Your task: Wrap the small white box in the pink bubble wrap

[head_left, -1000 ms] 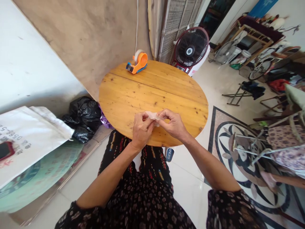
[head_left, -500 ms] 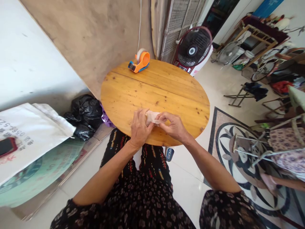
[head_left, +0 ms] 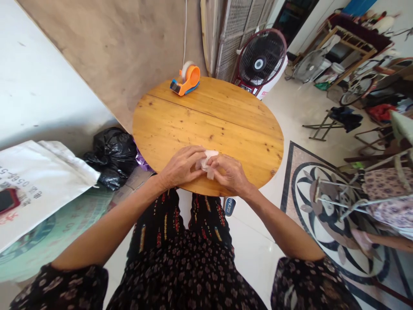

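A small, crumpled piece of thin whitish material [head_left: 210, 154] is between my two hands, over the near edge of the round wooden table [head_left: 245, 125]. My left hand [head_left: 183, 167] grips its left side between thumb and fingers. From the right, my right hand [head_left: 228, 172] pinches it, and a pale flap hangs below the fingertips. Whether anything lies inside the material is hidden. Toward the table's far left edge stands an orange and blue tape dispenser [head_left: 187, 82] with a roll of tape.
A fan [head_left: 262, 60] stands behind the table. Black plastic bags [head_left: 114, 150] and a white sack [head_left: 48, 176] with a phone [head_left: 8, 200] on it are at the left. A folding stool [head_left: 325, 125] and another person's leg [head_left: 387, 242] are at the right.
My left hand has turned flatter and its forearm has swung out to the left. The whitish material is folded differently, with a flap now hanging down. The view has shifted slightly.
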`<state>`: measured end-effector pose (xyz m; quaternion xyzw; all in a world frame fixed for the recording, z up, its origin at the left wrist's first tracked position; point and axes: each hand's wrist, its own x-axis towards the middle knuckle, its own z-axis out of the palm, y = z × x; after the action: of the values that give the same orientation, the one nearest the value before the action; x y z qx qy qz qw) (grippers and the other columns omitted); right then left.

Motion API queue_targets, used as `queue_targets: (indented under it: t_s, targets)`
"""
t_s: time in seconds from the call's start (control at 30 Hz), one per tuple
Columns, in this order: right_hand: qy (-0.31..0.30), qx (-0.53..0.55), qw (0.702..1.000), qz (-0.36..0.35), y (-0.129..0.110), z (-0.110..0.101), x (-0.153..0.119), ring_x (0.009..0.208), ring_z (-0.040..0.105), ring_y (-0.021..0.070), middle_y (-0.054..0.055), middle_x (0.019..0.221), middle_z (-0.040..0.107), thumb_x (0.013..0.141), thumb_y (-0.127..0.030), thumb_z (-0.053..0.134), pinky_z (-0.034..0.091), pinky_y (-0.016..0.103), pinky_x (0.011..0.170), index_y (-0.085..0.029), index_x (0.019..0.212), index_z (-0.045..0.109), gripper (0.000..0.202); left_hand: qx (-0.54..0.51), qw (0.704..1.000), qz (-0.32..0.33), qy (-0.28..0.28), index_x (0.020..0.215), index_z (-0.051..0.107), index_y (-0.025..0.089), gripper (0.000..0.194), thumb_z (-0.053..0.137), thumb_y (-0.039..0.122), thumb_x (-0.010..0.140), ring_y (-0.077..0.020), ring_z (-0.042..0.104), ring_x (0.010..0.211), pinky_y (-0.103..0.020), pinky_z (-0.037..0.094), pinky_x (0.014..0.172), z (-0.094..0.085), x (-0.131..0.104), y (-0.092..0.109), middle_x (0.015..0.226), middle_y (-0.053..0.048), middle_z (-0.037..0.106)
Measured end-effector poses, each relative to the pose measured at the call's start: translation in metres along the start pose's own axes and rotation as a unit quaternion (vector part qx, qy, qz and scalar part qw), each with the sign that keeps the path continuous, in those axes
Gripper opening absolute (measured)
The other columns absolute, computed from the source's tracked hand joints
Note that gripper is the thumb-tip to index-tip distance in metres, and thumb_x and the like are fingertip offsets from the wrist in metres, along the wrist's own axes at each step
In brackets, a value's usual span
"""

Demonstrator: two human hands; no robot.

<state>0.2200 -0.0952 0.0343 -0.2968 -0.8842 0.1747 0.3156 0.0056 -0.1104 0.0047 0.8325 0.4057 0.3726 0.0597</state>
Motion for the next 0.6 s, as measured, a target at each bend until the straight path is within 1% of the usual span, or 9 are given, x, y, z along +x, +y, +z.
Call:
queue_targets:
  t_s: [0.1, 0.17, 0.33, 0.4, 0.5, 0.6]
  targets:
    - [0.011, -0.035, 0.998, -0.041, -0.001, 0.005, -0.004, 0.098, 0.07, 0.0207, 0.006, 0.101, 0.075, 0.089, -0.015, 0.055, 0.056, 0.037, 0.089, -0.024, 0.082, 0.06, 0.013, 0.014, 0.999, 0.017, -0.036, 0.121, 0.061, 0.018, 0.036, 0.061, 0.024, 0.086, -0.0294, 0.058, 0.126, -0.048, 0.048, 0.106, -0.008, -0.002, -0.002, 0.133, -0.016, 0.062]
    - [0.02, -0.045, 0.997, -0.06, 0.0, 0.009, -0.007, 0.101, 0.069, 0.0211, 0.008, 0.102, 0.075, 0.091, -0.016, 0.054, 0.056, 0.039, 0.091, -0.024, 0.081, 0.06, 0.014, 0.013, 0.999, 0.019, -0.049, 0.122, 0.061, 0.018, 0.035, 0.06, 0.021, 0.087, -0.0302, 0.055, 0.13, -0.049, 0.047, 0.107, -0.009, -0.003, -0.003, 0.137, -0.017, 0.059]
    - [0.013, -0.031, 0.998, -0.057, 0.003, 0.014, -0.012, 0.111, 0.067, 0.0212, 0.008, 0.104, 0.075, 0.092, -0.016, 0.052, 0.056, 0.042, 0.099, -0.025, 0.079, 0.06, 0.018, -0.012, 0.997, 0.003, -0.081, 0.121, 0.058, 0.018, 0.036, 0.061, 0.017, 0.085, -0.0312, 0.047, 0.139, -0.049, 0.047, 0.11, -0.005, -0.001, -0.006, 0.154, -0.019, 0.043]
    - [0.017, -0.029, 0.998, -0.057, 0.004, 0.014, -0.013, 0.111, 0.067, 0.0212, 0.008, 0.103, 0.075, 0.092, -0.016, 0.052, 0.056, 0.043, 0.099, -0.025, 0.078, 0.06, 0.019, -0.014, 0.995, 0.009, -0.097, 0.124, 0.056, 0.018, 0.04, 0.061, 0.016, 0.084, -0.0307, 0.044, 0.141, -0.048, 0.045, 0.112, -0.005, 0.002, -0.009, 0.154, -0.019, 0.042]
    - [0.028, -0.031, 0.997, -0.058, 0.005, 0.013, -0.012, 0.108, 0.068, 0.021, 0.008, 0.1, 0.075, 0.092, -0.016, 0.051, 0.057, 0.042, 0.096, -0.025, 0.078, 0.06, 0.019, -0.019, 0.991, 0.034, -0.124, 0.128, 0.053, 0.018, 0.048, 0.06, 0.012, 0.082, -0.0304, 0.041, 0.144, -0.049, 0.042, 0.114, -0.006, 0.005, -0.014, 0.152, -0.019, 0.045]
    - [0.036, -0.04, 0.997, -0.059, 0.005, 0.013, -0.013, 0.106, 0.069, 0.0209, 0.008, 0.1, 0.075, 0.092, -0.017, 0.051, 0.059, 0.041, 0.092, -0.025, 0.078, 0.061, 0.019, -0.02, 0.989, 0.057, -0.135, 0.13, 0.052, 0.018, 0.05, 0.056, 0.008, 0.081, -0.0294, 0.04, 0.144, -0.049, 0.041, 0.115, -0.006, 0.008, -0.019, 0.15, -0.018, 0.047]
